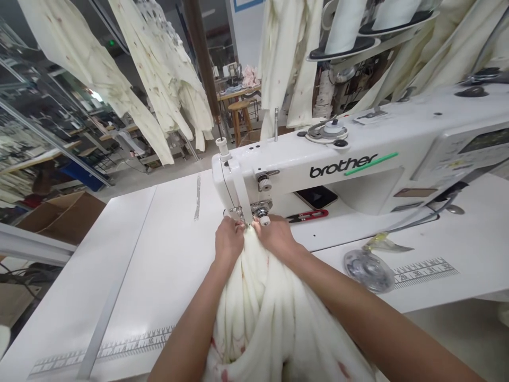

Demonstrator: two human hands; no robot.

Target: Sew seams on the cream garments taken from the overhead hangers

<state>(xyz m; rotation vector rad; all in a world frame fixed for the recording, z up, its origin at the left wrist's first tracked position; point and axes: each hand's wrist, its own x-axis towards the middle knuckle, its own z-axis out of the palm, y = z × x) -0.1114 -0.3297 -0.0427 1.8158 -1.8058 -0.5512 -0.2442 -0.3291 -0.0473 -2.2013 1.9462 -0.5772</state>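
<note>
Left hand (228, 241) and right hand (275, 237): side by side, fingers curled, each pinching the gathered cream fabric (266, 313) at the presser foot (243, 216) of the white sewing machine (358, 164). Fabric trails from there toward 6 o'clock over the desk (159, 265). Red thread snips (308, 215) at 2 o'clock of the right hand; clear bobbin case (369, 270) at 4 o'clock.

A sewing machine (358, 159) stands on the bench (159, 254), its needle end toward the left. Fabric (270, 313) lies bunched before the needle, between the left hand (228, 240) and right hand (276, 236). Snips (308, 215) and a phone (317, 197) lie under the machine's arm. A round lid (369, 269) lies on the bench right of the fabric. Garments (167, 69) hang behind.
</note>
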